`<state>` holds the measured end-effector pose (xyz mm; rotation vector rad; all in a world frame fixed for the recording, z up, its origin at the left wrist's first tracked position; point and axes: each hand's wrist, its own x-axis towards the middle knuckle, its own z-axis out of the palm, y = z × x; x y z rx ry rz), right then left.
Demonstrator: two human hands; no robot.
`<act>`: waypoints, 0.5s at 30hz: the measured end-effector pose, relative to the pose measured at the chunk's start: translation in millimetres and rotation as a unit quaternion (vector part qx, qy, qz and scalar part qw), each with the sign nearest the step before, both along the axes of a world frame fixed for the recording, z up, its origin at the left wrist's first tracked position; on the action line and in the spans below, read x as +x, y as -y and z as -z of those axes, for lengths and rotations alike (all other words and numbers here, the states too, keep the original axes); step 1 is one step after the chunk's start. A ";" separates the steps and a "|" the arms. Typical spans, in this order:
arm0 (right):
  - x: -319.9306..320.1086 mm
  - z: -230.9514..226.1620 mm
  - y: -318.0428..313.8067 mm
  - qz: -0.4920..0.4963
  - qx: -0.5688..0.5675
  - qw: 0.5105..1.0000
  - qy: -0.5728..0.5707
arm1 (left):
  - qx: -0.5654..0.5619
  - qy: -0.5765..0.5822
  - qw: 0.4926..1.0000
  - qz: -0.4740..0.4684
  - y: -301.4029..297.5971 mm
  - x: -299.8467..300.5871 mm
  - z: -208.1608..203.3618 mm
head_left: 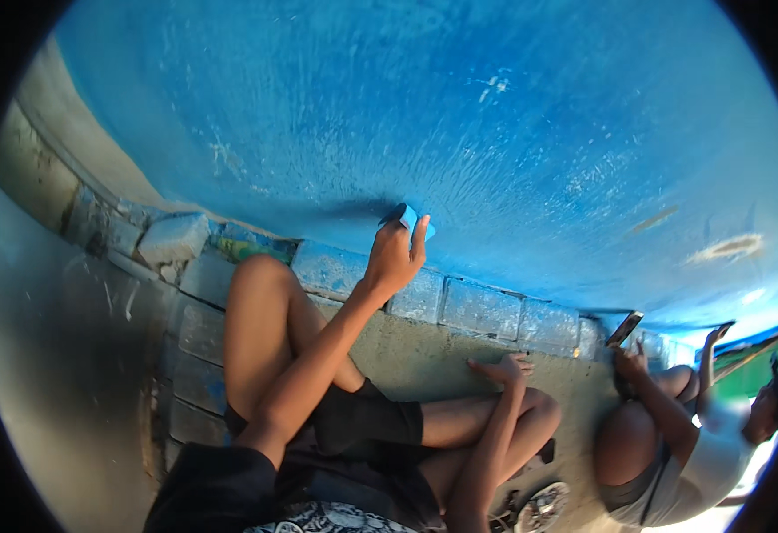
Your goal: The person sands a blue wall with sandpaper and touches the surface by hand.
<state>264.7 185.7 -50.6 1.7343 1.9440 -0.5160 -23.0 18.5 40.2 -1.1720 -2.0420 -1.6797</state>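
My left hand is closed round a small flat block with blue and dark faces and holds it against the blue painted wall. One finger stretches along the block's side. Most of the block is hidden by my fingers, so its exact kind does not show. My right hand hangs past my bent right knee, above the concrete ground. Its thumb is spread from loosely bent fingers, and nothing shows in it. Fine streaks and a few pale scuffs mark the paint.
Paving blocks run along the wall's foot. A loose concrete block lies at left. On the right a co-worker sits close by, holding a dark flat tool, the other hand raised to the wall. A patterned sandal lies near my right leg.
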 end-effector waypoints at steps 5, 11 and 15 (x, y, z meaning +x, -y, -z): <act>-19.2 15.2 -4.1 -0.050 -0.001 0.998 0.034 | -0.022 0.006 0.999 -0.038 19.3 -14.8 66.8; 2.4 -0.3 7.9 0.003 -0.010 1.000 -0.006 | 0.045 -0.006 0.999 -0.018 1.7 0.1 11.3; -23.6 2.0 9.1 -0.013 -0.012 1.000 0.012 | -0.065 0.048 0.997 0.000 24.6 -10.1 56.4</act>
